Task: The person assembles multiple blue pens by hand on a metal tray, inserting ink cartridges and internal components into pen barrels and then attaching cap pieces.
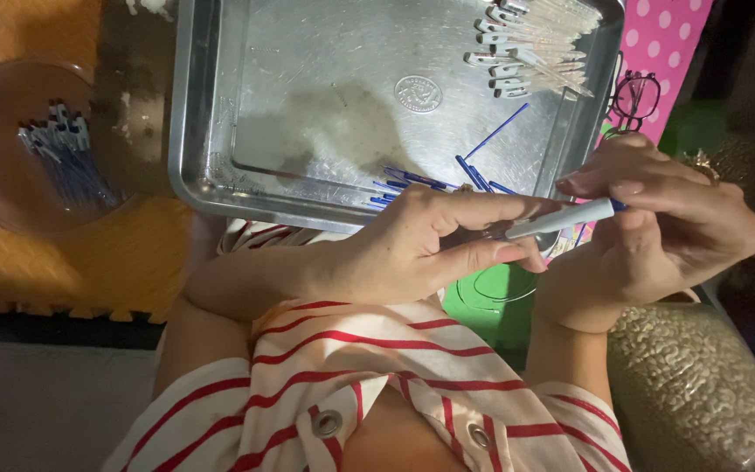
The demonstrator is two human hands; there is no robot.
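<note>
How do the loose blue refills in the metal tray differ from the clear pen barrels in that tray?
The blue refills are thin, dark and scattered near the tray's front edge. The clear pen barrels are thicker, see-through with white ends, and lie bunched side by side in the far corner. Both lie flat on the tray.

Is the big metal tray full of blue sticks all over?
No, the metal tray is mostly bare, with a few blue refills near its front edge and clear pen barrels in one corner.
</note>
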